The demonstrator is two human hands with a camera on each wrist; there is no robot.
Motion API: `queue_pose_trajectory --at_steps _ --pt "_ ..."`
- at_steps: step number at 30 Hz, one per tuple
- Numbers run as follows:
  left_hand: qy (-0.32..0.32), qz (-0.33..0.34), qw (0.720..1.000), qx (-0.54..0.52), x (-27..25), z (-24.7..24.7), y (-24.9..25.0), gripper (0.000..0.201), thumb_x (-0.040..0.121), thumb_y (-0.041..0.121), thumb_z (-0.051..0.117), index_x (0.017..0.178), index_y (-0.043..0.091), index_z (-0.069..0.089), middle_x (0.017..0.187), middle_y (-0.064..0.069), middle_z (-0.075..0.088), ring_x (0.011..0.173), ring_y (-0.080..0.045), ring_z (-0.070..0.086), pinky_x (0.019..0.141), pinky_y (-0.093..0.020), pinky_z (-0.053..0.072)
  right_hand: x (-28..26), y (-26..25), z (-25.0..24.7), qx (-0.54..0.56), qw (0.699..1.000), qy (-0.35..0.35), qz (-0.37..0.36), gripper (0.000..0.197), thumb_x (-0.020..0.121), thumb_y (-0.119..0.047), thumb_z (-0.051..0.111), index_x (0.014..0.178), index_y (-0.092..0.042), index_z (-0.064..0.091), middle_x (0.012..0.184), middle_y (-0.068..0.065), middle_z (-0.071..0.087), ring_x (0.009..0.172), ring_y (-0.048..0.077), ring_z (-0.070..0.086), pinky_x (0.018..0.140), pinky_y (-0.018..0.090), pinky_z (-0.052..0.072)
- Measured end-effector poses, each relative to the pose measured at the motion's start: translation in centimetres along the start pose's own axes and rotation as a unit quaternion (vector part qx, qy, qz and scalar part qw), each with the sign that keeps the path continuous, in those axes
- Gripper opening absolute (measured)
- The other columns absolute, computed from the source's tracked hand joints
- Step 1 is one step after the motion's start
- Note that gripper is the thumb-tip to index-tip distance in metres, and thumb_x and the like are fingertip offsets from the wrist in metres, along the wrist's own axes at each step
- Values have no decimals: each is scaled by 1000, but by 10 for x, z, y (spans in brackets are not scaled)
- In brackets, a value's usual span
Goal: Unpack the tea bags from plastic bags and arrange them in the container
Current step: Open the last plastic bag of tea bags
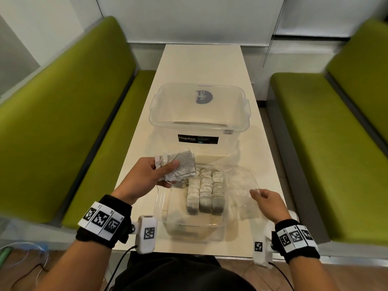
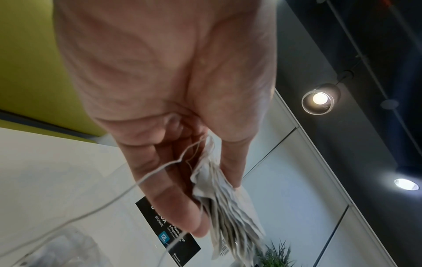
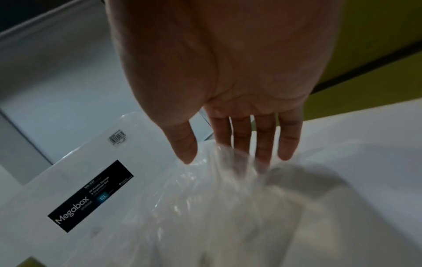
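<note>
Mid-unpacking, the left hand [image 1: 147,177] pinches a bundle of tea bags [image 1: 182,166] just above the container [image 1: 161,208]. Beside it, the right hand [image 1: 268,203], fingers spread, touches the plastic bag [image 1: 239,185]. Next, likely, seating the bundle beside the filled rows [image 1: 205,191].

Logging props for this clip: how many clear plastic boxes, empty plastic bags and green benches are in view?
Clear plastic boxes: 2, the big lidded one and the small one holding tea bags
Empty plastic bags: 1, at the right hand
Green benches: 2, left and right
Total: 5
</note>
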State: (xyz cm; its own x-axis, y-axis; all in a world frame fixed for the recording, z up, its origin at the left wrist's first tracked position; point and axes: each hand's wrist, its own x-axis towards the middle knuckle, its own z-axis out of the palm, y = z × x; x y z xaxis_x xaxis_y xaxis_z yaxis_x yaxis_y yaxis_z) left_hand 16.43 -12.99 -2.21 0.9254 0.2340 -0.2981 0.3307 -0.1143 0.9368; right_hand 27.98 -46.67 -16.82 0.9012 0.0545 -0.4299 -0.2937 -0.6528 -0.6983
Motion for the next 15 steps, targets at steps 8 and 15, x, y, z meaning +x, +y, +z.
queue_pose_trajectory --at_steps 8,15 --pt "-78 27 994 74 -6 6 16 27 95 32 67 90 7 77 84 -10 78 70 -17 72 66 -25 59 -40 -78 -28 74 982 85 -151 44 92 -51 67 125 -21 68 120 -6 69 115 15 63 107 41 48" --pt "-261 71 943 194 -10 16 49 15 94 33 69 99 21 77 90 -1 77 74 -16 69 67 -28 58 -78 -152 -7 172 926 -290 -167 70 89 -72 38 126 -21 69 113 3 75 102 16 71 89 37 57"
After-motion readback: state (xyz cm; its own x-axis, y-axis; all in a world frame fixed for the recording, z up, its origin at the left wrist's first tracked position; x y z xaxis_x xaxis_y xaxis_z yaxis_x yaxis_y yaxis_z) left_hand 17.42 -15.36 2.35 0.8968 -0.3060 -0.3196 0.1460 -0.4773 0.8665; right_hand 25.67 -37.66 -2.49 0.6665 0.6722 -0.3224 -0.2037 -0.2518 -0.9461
